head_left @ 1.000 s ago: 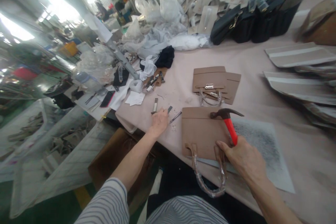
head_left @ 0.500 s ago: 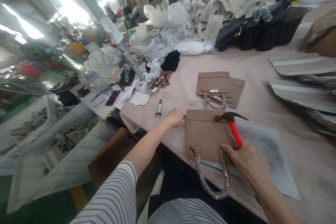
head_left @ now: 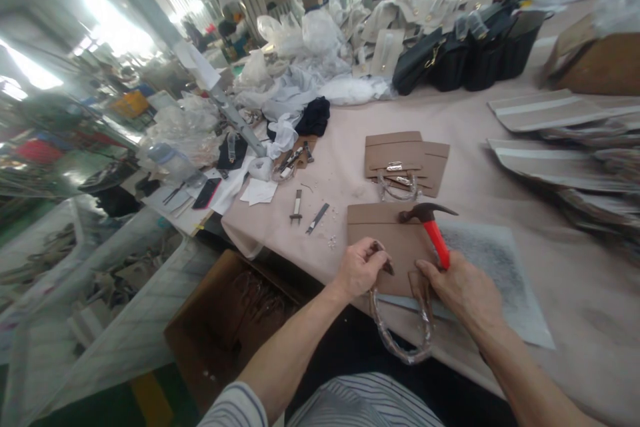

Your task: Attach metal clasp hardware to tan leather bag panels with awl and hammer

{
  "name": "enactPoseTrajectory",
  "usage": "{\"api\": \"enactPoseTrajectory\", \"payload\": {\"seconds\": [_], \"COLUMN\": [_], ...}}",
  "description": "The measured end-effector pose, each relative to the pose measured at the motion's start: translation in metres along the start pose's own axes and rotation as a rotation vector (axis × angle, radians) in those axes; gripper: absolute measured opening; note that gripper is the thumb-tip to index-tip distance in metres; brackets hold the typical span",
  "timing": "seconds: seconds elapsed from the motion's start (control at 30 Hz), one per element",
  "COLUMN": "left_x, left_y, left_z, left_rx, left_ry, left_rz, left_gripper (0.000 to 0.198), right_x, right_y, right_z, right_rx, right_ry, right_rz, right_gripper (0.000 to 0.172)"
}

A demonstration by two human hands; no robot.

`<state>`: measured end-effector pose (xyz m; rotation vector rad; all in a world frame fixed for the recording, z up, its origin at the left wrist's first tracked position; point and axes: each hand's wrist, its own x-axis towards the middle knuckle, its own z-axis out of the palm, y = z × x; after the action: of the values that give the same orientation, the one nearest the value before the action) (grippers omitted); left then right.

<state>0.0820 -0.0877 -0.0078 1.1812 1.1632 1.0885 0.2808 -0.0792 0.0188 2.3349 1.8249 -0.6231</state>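
Observation:
A taupe leather bag panel [head_left: 367, 230] lies on the table in front of me, its plastic-wrapped loop handle [head_left: 400, 351] hanging over the near edge. My left hand [head_left: 361, 268] is closed at the panel's left side, pinching the raised end of the handle's left tab [head_left: 387, 269]. In my right hand [head_left: 465, 288] is a claw hammer [head_left: 439, 241] with a red grip and dark head. The hammer head hovers over or rests on the panel's upper right; I cannot tell which. My right thumb is by the right handle tab [head_left: 418, 282].
Left of the panel lie a flat metal tool [head_left: 317, 218], a pronged tool [head_left: 297, 207] and small white bits [head_left: 332, 241]. Finished-looking panels [head_left: 395, 150] sit behind. A grey-smudged sheet [head_left: 500, 280] and stacked pieces [head_left: 545, 167] are right; black bags [head_left: 480, 63] stand farther back.
My left hand has come from the table left of the panel onto the left handle tab, uncovering the flat metal tool. My right hand keeps hold of the hammer. The view has shifted slightly.

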Motion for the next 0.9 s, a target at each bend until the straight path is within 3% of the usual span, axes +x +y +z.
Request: {"api": "enactPoseTrajectory", "payload": {"seconds": [0.2,0.9], "left_x": [0.001,0.002], "left_y": [-0.010,-0.011], "left_z": [0.001,-0.001], "left_rx": [-0.078,-0.105], "left_ry": [-0.016,-0.132], "left_rz": [0.018,0.014], "left_gripper": [0.026,0.033], "right_x": [-0.002,0.002], "right_y": [0.001,0.005], "right_z": [0.001,0.009], "right_rx": [0.024,0.034], "right_ry": [0.017,0.045], "right_rz": [-0.009,-0.021], "right_gripper": [0.048,0.049]}}
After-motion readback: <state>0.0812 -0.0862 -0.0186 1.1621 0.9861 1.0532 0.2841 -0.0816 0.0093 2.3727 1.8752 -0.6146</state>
